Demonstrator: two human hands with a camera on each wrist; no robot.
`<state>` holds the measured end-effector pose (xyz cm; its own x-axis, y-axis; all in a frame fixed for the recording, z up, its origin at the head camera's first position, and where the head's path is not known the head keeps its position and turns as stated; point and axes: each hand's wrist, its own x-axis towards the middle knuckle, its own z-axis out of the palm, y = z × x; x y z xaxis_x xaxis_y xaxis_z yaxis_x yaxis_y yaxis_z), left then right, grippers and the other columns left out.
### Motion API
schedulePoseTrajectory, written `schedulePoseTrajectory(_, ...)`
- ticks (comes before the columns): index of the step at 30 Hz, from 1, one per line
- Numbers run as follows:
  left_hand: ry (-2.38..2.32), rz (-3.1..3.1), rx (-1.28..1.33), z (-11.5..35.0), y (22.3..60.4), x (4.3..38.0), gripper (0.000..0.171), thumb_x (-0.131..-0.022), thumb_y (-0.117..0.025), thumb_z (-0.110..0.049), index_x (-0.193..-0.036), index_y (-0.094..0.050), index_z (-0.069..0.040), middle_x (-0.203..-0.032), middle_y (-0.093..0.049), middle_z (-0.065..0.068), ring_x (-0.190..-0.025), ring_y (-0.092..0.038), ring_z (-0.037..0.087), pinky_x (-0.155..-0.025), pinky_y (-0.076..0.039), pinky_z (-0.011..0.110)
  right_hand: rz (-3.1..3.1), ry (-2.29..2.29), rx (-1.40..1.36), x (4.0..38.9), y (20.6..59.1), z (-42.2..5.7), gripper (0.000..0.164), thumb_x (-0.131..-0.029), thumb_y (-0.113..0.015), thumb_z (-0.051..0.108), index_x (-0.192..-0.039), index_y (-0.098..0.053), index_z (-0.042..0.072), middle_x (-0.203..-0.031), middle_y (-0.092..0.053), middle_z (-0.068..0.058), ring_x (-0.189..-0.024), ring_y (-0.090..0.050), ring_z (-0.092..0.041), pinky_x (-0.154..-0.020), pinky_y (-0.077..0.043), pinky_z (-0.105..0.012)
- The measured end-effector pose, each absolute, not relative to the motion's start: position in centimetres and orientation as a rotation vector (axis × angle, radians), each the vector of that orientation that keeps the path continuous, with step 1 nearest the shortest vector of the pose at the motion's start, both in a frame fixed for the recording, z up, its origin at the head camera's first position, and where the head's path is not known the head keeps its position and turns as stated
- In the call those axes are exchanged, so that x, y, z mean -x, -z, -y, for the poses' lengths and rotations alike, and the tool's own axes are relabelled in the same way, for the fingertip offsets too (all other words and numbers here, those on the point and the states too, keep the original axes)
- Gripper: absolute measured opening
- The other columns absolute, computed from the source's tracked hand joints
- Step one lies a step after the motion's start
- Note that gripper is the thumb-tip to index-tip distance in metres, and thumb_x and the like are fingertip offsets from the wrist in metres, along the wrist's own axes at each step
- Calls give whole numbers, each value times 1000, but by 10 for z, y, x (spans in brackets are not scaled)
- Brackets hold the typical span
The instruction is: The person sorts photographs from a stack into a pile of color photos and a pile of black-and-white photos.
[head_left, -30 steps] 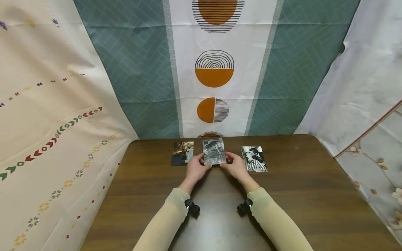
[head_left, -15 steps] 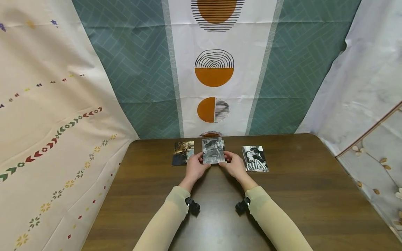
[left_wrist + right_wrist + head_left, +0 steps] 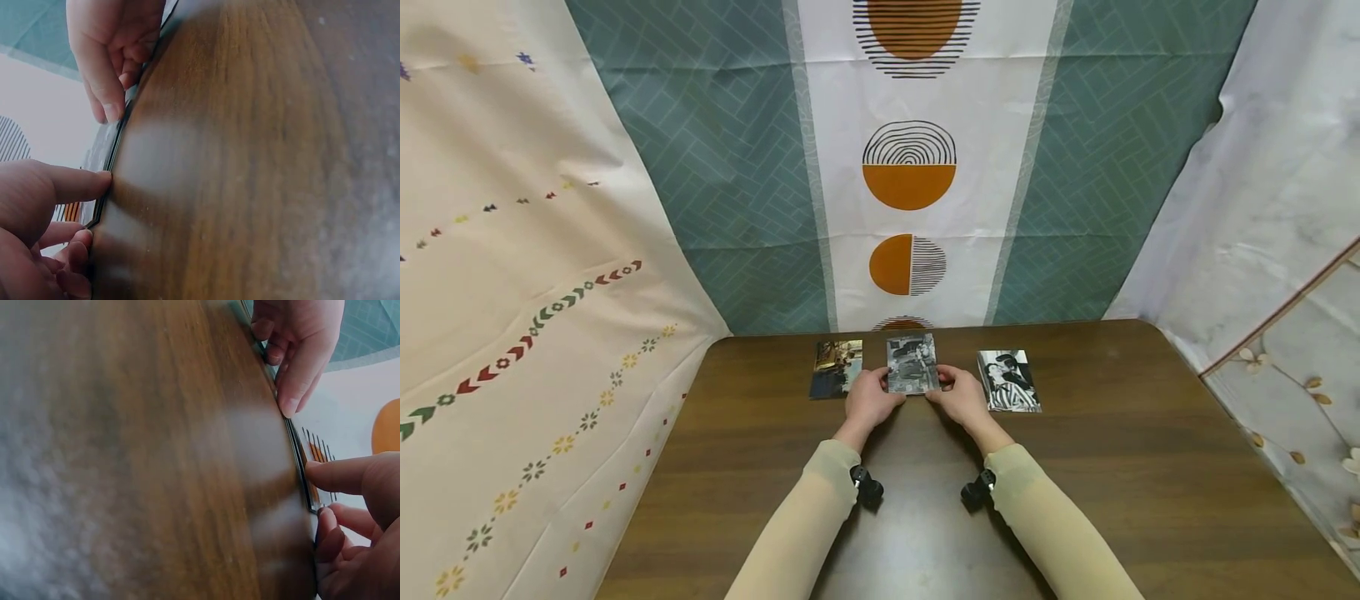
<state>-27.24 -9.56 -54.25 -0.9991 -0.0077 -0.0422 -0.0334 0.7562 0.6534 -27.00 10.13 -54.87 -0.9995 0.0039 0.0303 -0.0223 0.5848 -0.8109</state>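
Note:
A small stack of black-and-white photo cards [image 3: 913, 364] is at the middle of the table's far side. My left hand [image 3: 869, 402] pinches its left near corner, and my right hand [image 3: 963, 402] pinches the right one. Both wrist views show the thumbs along the near edge of the stack, fingers curled at its sides. In the left wrist view the stack [image 3: 105, 159] appears edge-on as thin dark layers. Left of it lies a colour photo card [image 3: 837, 367], close to my left fingers. To the right lies a black-and-white photo card [image 3: 1009, 382], apart from my right hand.
The brown wooden table [image 3: 737, 500] ends just behind the cards. A green and white cloth with orange circles [image 3: 910, 183] hangs at that far edge. A cream cloth [image 3: 550, 375] borders the left side, a pale floral one [image 3: 1247, 275] the right.
The upper cards of the middle stack have shifted slightly toward me and their edges look more even. Both hands keep their grip, almost in place. The side cards stay put.

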Motion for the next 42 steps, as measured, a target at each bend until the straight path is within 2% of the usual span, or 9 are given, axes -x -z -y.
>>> schedulePoseTrajectory(16,-1001,-2931,26,94,544,274,70,-90,-85,-37,-152,-62,-15,-97,-56,2,-79,-52,19,-67,-43,38,2841,-1240,-32,271,550,-105,57,-91,-85,19,-141,-68,1,-121,-74,-16,-104,-69,-32,-95,-53,-52)
schedulePoseTrajectory(27,-988,-2929,14,96,543,271,72,-90,-85,-38,-153,-61,-14,-97,-55,2,-78,-51,19,-67,-42,37,2883,-1212,-79,271,547,-107,56,-91,-85,21,-141,-69,1,-117,-73,-16,-114,-64,-38,-100,-50,-54)
schedulePoseTrajectory(42,-1011,-2927,20,97,544,271,71,-91,-86,-38,-153,-61,-14,-99,-56,0,-78,-51,18,-68,-42,37,2908,-1186,-72,273,551,-108,58,-91,-86,25,-143,-69,5,-117,-74,-12,-113,-64,-36,-99,-50,-53)
